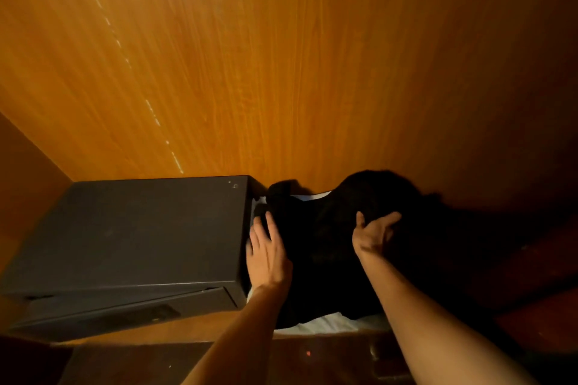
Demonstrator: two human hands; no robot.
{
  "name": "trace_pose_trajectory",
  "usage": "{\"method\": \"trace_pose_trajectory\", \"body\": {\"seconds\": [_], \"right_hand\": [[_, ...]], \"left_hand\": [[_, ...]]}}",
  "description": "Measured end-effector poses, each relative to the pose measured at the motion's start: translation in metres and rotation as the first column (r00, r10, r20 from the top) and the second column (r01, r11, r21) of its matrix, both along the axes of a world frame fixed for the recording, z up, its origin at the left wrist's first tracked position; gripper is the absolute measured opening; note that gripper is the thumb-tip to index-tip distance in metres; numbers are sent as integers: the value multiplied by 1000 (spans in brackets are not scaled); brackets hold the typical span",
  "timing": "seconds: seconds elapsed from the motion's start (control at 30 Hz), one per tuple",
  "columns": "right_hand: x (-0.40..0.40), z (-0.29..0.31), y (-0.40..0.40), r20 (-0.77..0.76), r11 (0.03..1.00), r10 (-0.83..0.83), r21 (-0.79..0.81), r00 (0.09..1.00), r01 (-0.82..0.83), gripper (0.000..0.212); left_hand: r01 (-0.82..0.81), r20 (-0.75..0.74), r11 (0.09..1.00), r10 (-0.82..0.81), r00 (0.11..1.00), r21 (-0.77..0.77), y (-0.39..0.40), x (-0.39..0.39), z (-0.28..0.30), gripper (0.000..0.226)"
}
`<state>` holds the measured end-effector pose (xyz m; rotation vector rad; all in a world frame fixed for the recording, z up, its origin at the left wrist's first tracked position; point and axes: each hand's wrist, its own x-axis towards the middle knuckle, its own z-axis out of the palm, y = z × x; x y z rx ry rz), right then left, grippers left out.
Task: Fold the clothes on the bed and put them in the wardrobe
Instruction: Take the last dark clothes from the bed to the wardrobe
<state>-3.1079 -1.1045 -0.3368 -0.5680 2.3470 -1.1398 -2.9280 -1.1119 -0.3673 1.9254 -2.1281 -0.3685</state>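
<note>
My two arms come in from bottom of frame. Both bare, no sleeves. My left hand [267, 251], my right hand [373, 233]: no rings, no watch, no gloves.

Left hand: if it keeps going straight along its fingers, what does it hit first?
The left hand lies flat on the black garment, fingers pointing toward the wardrobe's wooden back panel. Going on, it would slide over the garment's folded edge beside the dark safe box, then probably meet the panel; depth is unclear.
</note>
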Motion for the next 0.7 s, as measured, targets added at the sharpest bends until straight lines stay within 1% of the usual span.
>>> {"method": "trace_pose_trajectory", "body": {"seconds": [0.03,0.07,0.1,0.13,0.17,0.2,0.23,0.27,0.3,0.33,0.37,0.4,0.43,0.5,0.53,0.57,0.6,0.63,0.67,0.7], "right_hand": [[1,2,1,-125,998,4,59,992,3,72],[2,4,4,-289,994,20,109,957,13,70],[4,8,7,-448,990,80,141,891,-18,66],[8,11,9,-588,983,166,166,792,-82,62],[12,13,11,-685,963,268,206,678,-173,58],[17,12,11,-744,931,361,255,562,-261,52],[22,11,11,-768,889,444,312,461,-336,46],[26,6,10,-767,843,516,374,382,-387,41],[30,1,10,-744,794,585,443,324,-416,38],[30,-8,11,-709,745,647,511,279,-428,39],[29,-21,14,-659,690,709,578,251,-436,44],[27,-36,20,-599,627,769,638,223,-446,49],[23,-50,27,-540,563,819,690,194,-455,53],[14,-72,40,-462,474,875,759,144,-447,64],[10,-76,43,-414,428,900,779,136,-458,77],[8,-76,43,-366,380,922,793,127,-477,95],[6,-74,42,-342,349,934,814,103,-465,113],[5,-72,40,-320,310,946,848,51,-429,127],[5,-70,40,-261,247,965,882,22,-401,136],[6,-66,40,-202,196,979,900,26,-389,141]], "left_hand": [[63,74,991,-54,996,-122,-2,0,-1,80],[143,122,966,-119,985,-217,-4,-2,-2,73],[233,159,930,-194,968,-283,-6,-4,-2,67],[322,185,893,-275,943,-314,-8,-8,0,60],[397,184,863,-355,916,-313,-10,-14,2,53],[472,171,838,-441,881,-272,-12,-21,3,46],[540,162,812,-516,841,-219,-14,-26,1,41],[600,154,786,-581,799,-146,-17,-31,-2,39],[623,146,780,-611,778,-61,-20,-33,-9,42],[608,148,792,-608,780,56,-24,-34,-17,47],[555,140,811,-580,802,185,-28,-32,-25,55],[496,147,822,-547,824,278,-31,-29,-32,64],[458,191,833,-527,828,312,-33,-25,-38,73],[432,248,846,-512,822,312,-32,-21,-46,87],[430,247,852,-504,828,299,-34,-20,-48,91],[430,247,857,-499,831,284,-35,-19,-50,94],[429,252,862,-493,833,269,-37,-19,-52,98],[426,264,867,-488,832,258,-38,-18,-54,102],[424,276,867,-488,828,262,-39,-17,-55,105],[423,280,864,-492,824,272,-39,-17,-56,108]]}}
